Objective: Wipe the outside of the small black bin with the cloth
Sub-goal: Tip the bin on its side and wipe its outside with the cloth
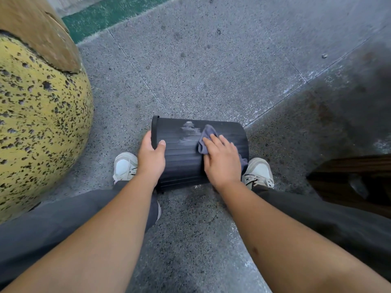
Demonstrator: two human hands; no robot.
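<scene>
Both forearms are reaching down to the small black bin (182,161) lying sideways on the floor (211,70). Left hand (151,158) is curling its grip round the rim; right hand (222,161) is pressing the cloth (206,134) flat-fingered onto the ribbed side.

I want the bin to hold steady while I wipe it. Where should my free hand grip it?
Grip the rim at the open end of the black bin, coming from its left. The bin lies on its side, so the lip gives fingers an edge; the left hand holds there while the right hand presses the cloth.
</scene>
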